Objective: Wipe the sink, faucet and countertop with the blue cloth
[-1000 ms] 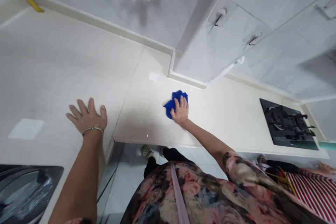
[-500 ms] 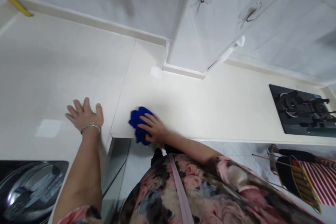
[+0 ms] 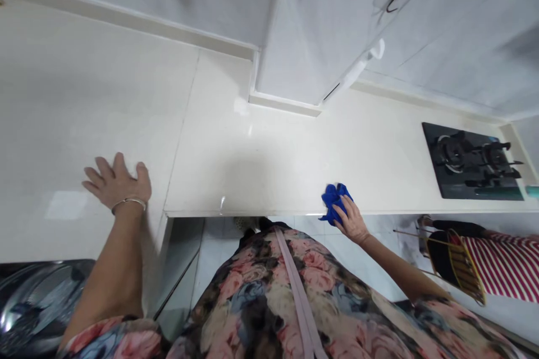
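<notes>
A crumpled blue cloth (image 3: 334, 202) lies at the front edge of the pale countertop (image 3: 286, 151), partly hanging over it. My right hand (image 3: 350, 220) is closed on the cloth from its near right side, the fingers pressing it against the edge. Well to the left, my left hand (image 3: 120, 182) rests flat on the counter with its fingers spread, holding nothing. A thin bracelet circles the left wrist. Small shiny spots, possibly wet, show on the counter between the two hands.
At the right stands a black gas stove (image 3: 471, 162). A sink (image 3: 42, 303) is at lower left. A boxed wall column (image 3: 290, 61) with hooks juts over the counter's back. Beyond the front edge, a person in striped clothing (image 3: 501, 266) is beside a chair (image 3: 458, 263).
My right hand has swept the blue cloth rightward along the counter's front edge. My left hand stays flat on the counter, and the view has shifted slightly.
</notes>
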{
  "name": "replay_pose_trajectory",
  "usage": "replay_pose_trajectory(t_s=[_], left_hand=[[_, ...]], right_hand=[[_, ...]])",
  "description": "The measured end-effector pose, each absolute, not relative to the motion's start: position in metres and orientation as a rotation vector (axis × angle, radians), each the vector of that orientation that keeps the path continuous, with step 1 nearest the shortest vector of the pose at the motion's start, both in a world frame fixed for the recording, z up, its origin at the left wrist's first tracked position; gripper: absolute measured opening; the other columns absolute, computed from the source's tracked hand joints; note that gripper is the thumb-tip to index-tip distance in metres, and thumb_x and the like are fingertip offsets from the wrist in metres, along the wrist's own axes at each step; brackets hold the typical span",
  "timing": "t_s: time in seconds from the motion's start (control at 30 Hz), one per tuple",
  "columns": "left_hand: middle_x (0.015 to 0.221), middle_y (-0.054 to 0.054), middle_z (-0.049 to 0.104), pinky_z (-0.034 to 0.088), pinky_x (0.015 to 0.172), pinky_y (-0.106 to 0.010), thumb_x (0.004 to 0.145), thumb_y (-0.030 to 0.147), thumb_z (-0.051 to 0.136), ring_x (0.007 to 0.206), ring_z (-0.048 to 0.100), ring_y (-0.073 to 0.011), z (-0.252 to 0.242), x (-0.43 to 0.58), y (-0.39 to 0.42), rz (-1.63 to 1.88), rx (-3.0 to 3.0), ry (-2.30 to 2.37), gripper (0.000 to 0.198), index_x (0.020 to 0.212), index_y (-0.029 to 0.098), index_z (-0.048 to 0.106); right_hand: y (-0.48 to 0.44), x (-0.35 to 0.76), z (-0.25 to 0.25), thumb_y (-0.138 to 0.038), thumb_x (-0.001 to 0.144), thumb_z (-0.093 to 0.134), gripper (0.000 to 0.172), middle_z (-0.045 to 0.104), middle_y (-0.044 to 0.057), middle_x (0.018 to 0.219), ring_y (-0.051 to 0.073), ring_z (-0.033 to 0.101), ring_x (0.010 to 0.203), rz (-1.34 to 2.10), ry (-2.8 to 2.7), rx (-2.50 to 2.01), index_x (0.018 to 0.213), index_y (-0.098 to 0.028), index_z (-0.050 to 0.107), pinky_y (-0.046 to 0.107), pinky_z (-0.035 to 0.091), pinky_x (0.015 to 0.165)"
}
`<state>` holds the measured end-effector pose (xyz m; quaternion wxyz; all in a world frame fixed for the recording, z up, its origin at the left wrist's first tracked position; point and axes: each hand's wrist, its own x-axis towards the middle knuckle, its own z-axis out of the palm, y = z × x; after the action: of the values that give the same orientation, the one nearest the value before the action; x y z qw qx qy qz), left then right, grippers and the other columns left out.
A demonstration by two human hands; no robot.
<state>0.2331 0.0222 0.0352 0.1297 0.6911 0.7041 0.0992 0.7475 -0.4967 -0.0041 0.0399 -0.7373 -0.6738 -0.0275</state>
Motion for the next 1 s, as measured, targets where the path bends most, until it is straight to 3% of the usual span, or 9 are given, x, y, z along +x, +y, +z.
replay_pose_trajectory(t_s=[0.2,0.4,0.73,0.87,1.0], left_hand=[[0.182,-0.02,0.015,0.004,0.133,-0.069,0.107,0.061,0.029,0.168,0.005,-0.0459,0.035,0.235,0.02,0.256,2.013,2.063,0.078,0.17,0.015,0.034],[0.182,-0.021,0.015,0.002,0.134,-0.068,0.109,0.056,0.036,0.168,0.005,-0.0452,0.035,0.236,0.017,0.333,2.004,2.048,0.074,0.17,0.015,0.034],[0.181,-0.018,0.021,0.005,0.135,-0.064,0.107,0.056,0.038,0.169,0.008,-0.0407,0.036,0.234,0.015,0.339,1.985,2.099,0.073,0.169,0.017,0.04],[0.182,-0.016,0.021,0.009,0.135,-0.064,0.106,0.059,0.034,0.169,0.008,-0.039,0.038,0.233,0.017,0.227,1.955,2.132,0.075,0.169,0.018,0.04],[0.182,-0.015,0.021,0.008,0.135,-0.064,0.105,0.061,0.031,0.169,0.007,-0.0389,0.034,0.228,0.02,0.221,1.949,2.142,0.078,0.169,0.019,0.041]], right_hand=[[-0.459,0.703,-0.013,-0.036,0.101,0.062,0.042,0.045,0.022,0.165,0.042,0.036,0.156,-0.093,-2.059,-2.384,0.139,-0.019,0.066,0.067,0.042,0.119],[-0.356,0.61,-0.019,-0.023,0.102,0.065,0.046,0.053,0.012,0.164,0.033,0.042,0.155,0.194,-2.375,-1.869,0.147,-0.032,0.065,0.061,0.037,0.125],[-0.174,0.43,0.006,-0.023,0.106,0.06,0.053,0.033,0.018,0.175,0.038,0.029,0.162,0.357,-2.543,-1.387,0.158,-0.023,0.049,0.069,0.03,0.129],[-0.149,0.426,0.016,-0.03,0.097,0.075,0.068,0.029,0.019,0.176,0.038,0.022,0.164,0.431,-2.586,-1.225,0.159,-0.019,0.05,0.066,0.024,0.132],[-0.177,0.49,0.006,-0.038,0.093,0.075,0.059,0.041,0.015,0.171,0.033,0.025,0.164,0.519,-2.526,-1.16,0.149,-0.022,0.061,0.059,0.028,0.133]])
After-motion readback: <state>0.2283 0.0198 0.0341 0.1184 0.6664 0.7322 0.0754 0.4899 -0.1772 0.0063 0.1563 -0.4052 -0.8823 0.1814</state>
